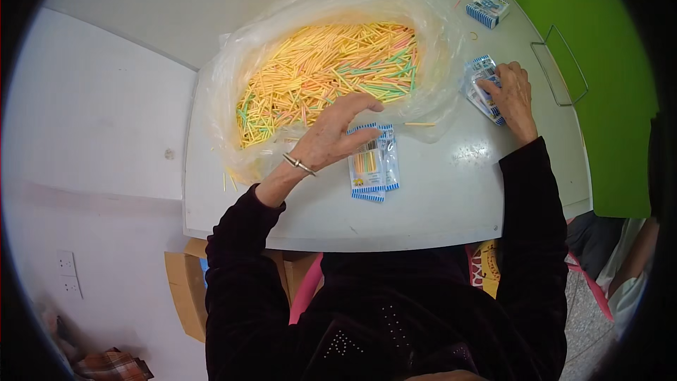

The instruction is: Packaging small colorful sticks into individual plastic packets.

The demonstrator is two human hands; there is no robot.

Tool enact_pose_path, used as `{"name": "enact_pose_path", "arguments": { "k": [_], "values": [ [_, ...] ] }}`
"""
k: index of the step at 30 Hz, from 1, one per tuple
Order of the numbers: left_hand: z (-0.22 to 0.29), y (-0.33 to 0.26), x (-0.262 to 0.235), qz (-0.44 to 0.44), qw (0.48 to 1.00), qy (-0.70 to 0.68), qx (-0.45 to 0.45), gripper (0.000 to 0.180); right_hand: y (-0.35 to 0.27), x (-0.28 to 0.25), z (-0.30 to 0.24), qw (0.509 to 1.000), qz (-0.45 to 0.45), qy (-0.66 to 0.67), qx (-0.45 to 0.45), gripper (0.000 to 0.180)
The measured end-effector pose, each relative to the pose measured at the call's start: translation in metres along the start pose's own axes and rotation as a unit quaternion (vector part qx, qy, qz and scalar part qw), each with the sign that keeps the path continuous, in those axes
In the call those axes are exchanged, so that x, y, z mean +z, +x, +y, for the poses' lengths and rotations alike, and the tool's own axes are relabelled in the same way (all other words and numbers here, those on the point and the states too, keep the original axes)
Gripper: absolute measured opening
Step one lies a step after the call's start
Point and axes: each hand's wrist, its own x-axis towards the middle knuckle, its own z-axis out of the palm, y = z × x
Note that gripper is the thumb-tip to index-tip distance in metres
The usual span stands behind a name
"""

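My left hand (334,132) is open, its thumb and forefinger apart. It hovers at the near edge of a large clear plastic bag (222,109), over a few flat clear packets (368,182) with blue-striped ends. The top packet shows several yellow and green sticks inside. Loose thin sticks (324,63), mostly yellow with some pink and green, fill the opened bag. On the right, my right hand (516,95) bends its fingers and thumb onto a small pile of similar packets (482,107), gripping at the upper one. Its fingertips are partly hidden.
Another stack of blue-striped packets (488,8) lies at the far right of the grey table (423,204). A metal wire stand (564,67) is at the right edge, by a green panel (606,85). A few loose sticks (421,124) lie outside the bag. A cardboard box (186,296) stands below, left.
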Motion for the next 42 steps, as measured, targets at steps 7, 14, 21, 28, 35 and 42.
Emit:
{"name": "enact_pose_path", "arguments": {
  "k": [7,14,21,28,35,42],
  "values": [
    [0.018,0.032,0.010,0.008,0.998,-0.019,0.064,0.032,0.005,0.011,0.011,0.998,0.032,0.048,0.008,0.016],
    [0.018,0.050,0.009,0.075,0.993,-0.060,0.063,0.033,0.016,-0.026,-0.029,0.947,0.246,0.087,-0.188,0.010],
    [0.038,0.068,0.002,0.077,0.994,-0.079,0.021,0.026,-0.013,-0.046,-0.090,0.918,0.079,0.251,-0.297,0.023],
    [0.020,0.066,0.016,0.103,0.984,-0.133,0.066,0.022,-0.020,-0.046,-0.098,0.883,-0.103,0.454,-0.062,0.019],
    [0.019,0.045,0.025,0.115,0.990,-0.023,0.073,0.014,-0.021,-0.054,-0.095,0.876,-0.249,0.409,-0.049,0.014],
    [0.015,0.037,0.029,0.105,0.987,-0.011,0.118,0.010,-0.027,-0.047,-0.098,0.880,-0.239,0.409,-0.038,0.017]
  ]
}}
